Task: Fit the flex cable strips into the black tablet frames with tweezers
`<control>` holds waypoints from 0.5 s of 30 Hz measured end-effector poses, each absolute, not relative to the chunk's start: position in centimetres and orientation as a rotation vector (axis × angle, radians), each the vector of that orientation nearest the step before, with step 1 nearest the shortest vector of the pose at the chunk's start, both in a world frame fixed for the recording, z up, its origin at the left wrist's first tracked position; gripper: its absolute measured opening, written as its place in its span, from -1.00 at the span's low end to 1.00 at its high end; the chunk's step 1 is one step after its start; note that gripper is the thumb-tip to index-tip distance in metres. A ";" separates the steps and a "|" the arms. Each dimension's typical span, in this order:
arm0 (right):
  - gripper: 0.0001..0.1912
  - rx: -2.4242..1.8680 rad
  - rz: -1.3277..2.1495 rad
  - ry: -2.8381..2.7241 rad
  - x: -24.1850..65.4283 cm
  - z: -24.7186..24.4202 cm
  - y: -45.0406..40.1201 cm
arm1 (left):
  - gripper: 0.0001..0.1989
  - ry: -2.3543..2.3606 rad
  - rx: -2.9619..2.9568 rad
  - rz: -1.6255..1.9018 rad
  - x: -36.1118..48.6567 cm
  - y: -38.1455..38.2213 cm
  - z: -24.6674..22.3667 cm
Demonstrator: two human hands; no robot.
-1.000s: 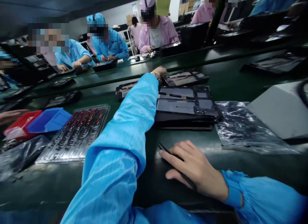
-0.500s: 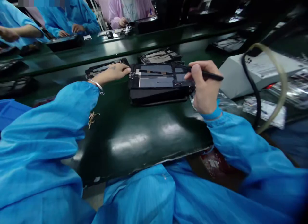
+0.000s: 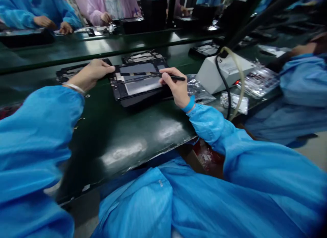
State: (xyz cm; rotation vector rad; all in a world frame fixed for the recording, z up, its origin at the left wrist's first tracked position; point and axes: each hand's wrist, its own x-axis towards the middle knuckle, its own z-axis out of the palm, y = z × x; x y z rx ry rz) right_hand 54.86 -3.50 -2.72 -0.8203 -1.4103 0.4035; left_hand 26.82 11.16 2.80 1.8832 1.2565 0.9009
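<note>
An opened tablet (image 3: 143,86) shows its inside, with grey battery panels and a black strip, and rests tilted on a dark block-like stack (image 3: 143,99). My left hand (image 3: 95,72) is closed at the tablet's upper left corner, fingertips pinching its edge. In my right hand (image 3: 176,86) is a slim black pen-like tool (image 3: 177,77), held like a pencil over the tablet's right part. The tool's tip is hard to make out against the dark parts. Behind lie another opened tablet (image 3: 144,56) and, partly hidden by my left hand, a further one (image 3: 67,73).
Right of the tablet are clear plastic bags (image 3: 198,89), a grey-white box (image 3: 219,72) with a looped hose (image 3: 241,79), and silvery packets (image 3: 258,81). A co-worker's blue sleeve (image 3: 296,74) is at far right. Across the green bench (image 3: 122,129) sit other people.
The view has swung right, so the bench things appear further left. The tablet now tilts more, its left end nearer me. Both hands stay at it, the tool still in my right hand.
</note>
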 end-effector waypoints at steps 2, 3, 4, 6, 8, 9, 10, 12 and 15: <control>-0.64 -0.843 0.421 -1.430 55.0 -2.8 -3.1 | -0.53 1.269 2.165 0.797 26.9 9.1 2.6; -0.62 -0.865 0.424 -1.440 55.0 -2.8 -2.9 | -0.37 1.238 2.350 0.736 27.3 7.9 2.4; -0.60 -0.888 0.424 -1.448 54.9 -2.7 -2.9 | -0.19 1.158 2.535 0.654 27.9 6.6 2.1; -0.55 -0.929 0.411 -1.454 54.9 -2.2 -3.3 | 0.04 0.933 2.832 0.453 29.1 4.1 1.4; -0.50 -0.981 0.355 -1.442 55.1 -1.5 -4.7 | -0.02 0.762 2.983 0.297 29.9 2.3 0.6; -0.48 -1.007 0.318 -1.429 55.3 -1.1 -5.8 | -0.10 0.717 3.035 0.273 29.9 2.0 0.3; -0.46 -1.040 0.281 -1.414 55.8 -0.7 -7.1 | -0.17 0.699 3.061 0.287 29.7 2.0 0.1; -0.47 -1.083 0.227 -1.378 57.1 -0.2 -10.1 | -0.28 0.691 3.075 0.337 28.7 2.5 0.1; -0.61 -1.101 0.176 -1.303 60.1 -0.5 -14.5 | -0.36 0.723 3.065 0.371 27.2 3.2 0.6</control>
